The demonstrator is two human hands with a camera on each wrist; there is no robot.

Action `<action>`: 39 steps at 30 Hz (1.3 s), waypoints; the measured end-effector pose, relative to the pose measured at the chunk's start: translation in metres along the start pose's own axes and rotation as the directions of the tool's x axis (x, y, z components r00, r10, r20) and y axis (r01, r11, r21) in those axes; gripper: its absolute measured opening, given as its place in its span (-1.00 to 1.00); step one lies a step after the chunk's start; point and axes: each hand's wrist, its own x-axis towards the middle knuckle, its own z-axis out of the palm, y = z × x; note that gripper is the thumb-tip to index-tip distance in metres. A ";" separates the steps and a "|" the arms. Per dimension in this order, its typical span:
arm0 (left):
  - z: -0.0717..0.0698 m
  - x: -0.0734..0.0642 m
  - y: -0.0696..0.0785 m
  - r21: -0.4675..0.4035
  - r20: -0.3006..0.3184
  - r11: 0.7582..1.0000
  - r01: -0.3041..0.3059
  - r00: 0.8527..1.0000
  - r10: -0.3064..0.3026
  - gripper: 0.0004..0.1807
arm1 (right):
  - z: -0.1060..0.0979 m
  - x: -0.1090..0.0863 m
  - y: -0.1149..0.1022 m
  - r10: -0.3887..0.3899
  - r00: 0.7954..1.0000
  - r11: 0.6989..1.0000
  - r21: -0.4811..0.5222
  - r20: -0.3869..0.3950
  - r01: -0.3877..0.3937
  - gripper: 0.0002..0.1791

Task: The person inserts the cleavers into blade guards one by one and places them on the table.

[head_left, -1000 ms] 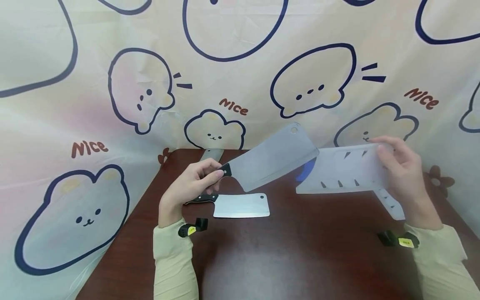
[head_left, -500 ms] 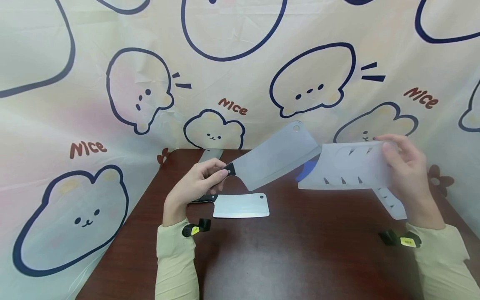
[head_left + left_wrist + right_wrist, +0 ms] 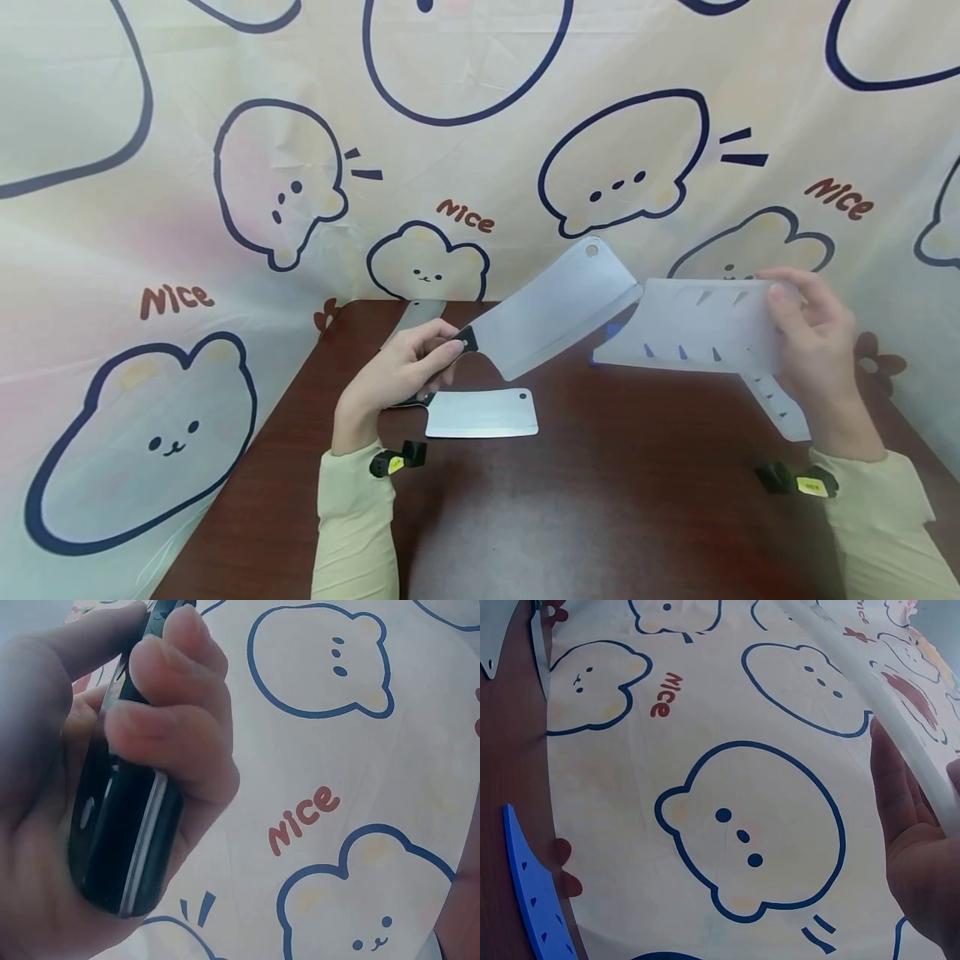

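Note:
In the head view my left hand (image 3: 401, 362) grips a cleaver (image 3: 562, 308) by its black riveted handle (image 3: 124, 832), which the left wrist view shows close up. The broad blade tilts up to the right. My right hand (image 3: 813, 350) pinches the right end of a translucent white blade guard (image 3: 697, 325) with small triangular marks. The blade's far corner meets the guard's left edge in the head view; I cannot tell whether they touch or one enters the other. Below my left hand, a second cleaver (image 3: 482, 413) lies flat, its handle partly covered by that hand.
A third blade (image 3: 422, 312) lies at the table's back left, its lower end hidden by my left hand. Behind the held guard lies a blue guard (image 3: 536, 892) with triangular marks. A pale marked strip (image 3: 780, 408) rests at the right. A printed cloth (image 3: 480, 167) encloses the brown table (image 3: 570, 508).
My left hand has shifted slightly right with the cleaver. My right hand has moved a little right, and the white guard's lower edge has risen and tilted, covering more of the blue piece.

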 end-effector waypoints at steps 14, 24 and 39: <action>0.005 0.001 0.005 0.081 0.012 0.997 0.017 1.000 -0.018 -0.86 | 0.001 0.002 -0.003 0.015 0.999 0.999 -0.029 -0.048 -0.017 -0.63; -0.001 -0.001 0.000 0.005 -0.037 1.000 0.008 0.999 -0.008 -0.81 | 0.002 0.001 -0.003 -0.011 1.000 0.998 -0.057 -0.022 0.010 -0.63; -0.001 -0.001 0.005 0.005 0.052 0.997 -0.082 0.995 0.082 -0.83 | -0.002 -0.001 -0.006 0.028 0.998 0.997 -0.067 -0.060 -0.032 -0.62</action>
